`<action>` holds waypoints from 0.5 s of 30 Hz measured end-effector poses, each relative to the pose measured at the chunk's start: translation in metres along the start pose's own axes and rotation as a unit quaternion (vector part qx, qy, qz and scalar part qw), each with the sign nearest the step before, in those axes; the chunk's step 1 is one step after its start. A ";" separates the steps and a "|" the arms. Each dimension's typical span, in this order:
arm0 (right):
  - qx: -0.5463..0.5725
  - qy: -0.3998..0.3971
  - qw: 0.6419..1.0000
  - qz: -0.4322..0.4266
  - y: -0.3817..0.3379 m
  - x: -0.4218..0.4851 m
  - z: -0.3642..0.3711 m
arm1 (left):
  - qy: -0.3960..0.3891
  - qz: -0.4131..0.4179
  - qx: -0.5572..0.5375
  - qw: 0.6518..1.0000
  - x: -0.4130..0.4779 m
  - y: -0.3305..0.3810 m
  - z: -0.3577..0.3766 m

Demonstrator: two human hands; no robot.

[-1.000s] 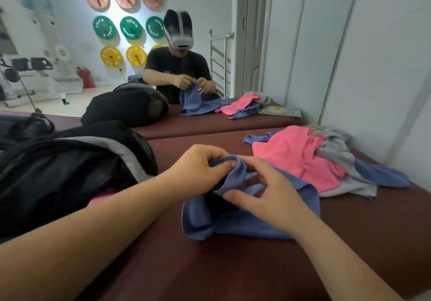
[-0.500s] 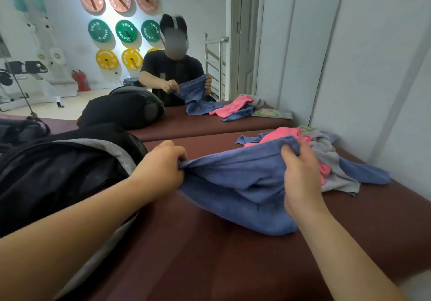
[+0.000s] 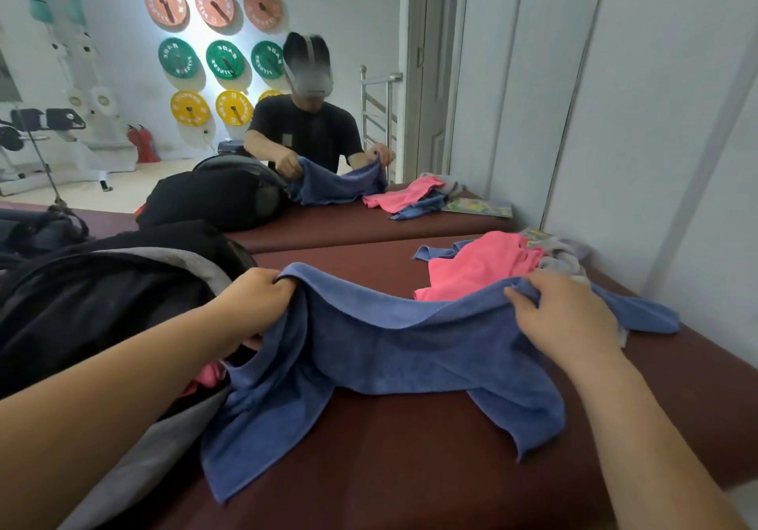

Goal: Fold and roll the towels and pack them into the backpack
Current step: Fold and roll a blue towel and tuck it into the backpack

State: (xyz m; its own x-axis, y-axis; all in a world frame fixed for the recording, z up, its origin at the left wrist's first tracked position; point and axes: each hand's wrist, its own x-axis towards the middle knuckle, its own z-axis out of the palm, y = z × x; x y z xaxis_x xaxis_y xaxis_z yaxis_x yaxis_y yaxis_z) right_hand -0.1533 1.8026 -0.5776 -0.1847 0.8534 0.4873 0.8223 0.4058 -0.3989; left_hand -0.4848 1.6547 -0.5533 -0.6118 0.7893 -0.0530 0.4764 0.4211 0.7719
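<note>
A blue towel (image 3: 381,349) is stretched wide between my hands above the dark red padded bench (image 3: 410,468). My left hand (image 3: 254,304) grips its left top corner and my right hand (image 3: 562,316) grips its right top edge. The towel's lower part droops onto the bench. The black backpack (image 3: 102,308) with a grey lining lies open at the left, and a bit of pink cloth (image 3: 205,377) shows inside it. A pile with a pink towel (image 3: 480,267), a grey towel (image 3: 562,263) and another blue towel (image 3: 640,316) lies behind my right hand.
A wall mirror (image 3: 348,37) stands right behind the bench and reflects me, the backpack and the towels. A white panelled wall (image 3: 656,119) runs along the right side. A printed booklet (image 3: 533,236) lies by the pile at the back right.
My hands have moved apart, and the bunched blue towel has been spread wide between them and lifted.
</note>
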 end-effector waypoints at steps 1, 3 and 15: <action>0.003 -0.009 1.000 0.007 0.003 0.003 -0.001 | -0.009 -0.011 -0.016 1.000 0.001 0.001 0.001; 0.130 0.008 0.991 0.037 0.006 0.009 0.000 | 0.008 -0.002 -0.043 0.999 0.005 0.004 -0.003; 0.396 0.163 0.903 -0.041 -0.015 0.001 -0.035 | 0.169 0.290 -0.035 0.941 -0.023 0.041 -0.049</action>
State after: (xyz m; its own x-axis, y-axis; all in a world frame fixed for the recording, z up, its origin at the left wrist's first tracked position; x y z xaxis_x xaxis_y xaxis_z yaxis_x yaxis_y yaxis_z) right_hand -0.1472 1.7858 -0.5435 0.0479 0.7206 0.6917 0.1465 0.6799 -0.7185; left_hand -0.4825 1.6316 -0.4893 -0.4331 0.6853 0.5856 0.7561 -0.0774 0.6498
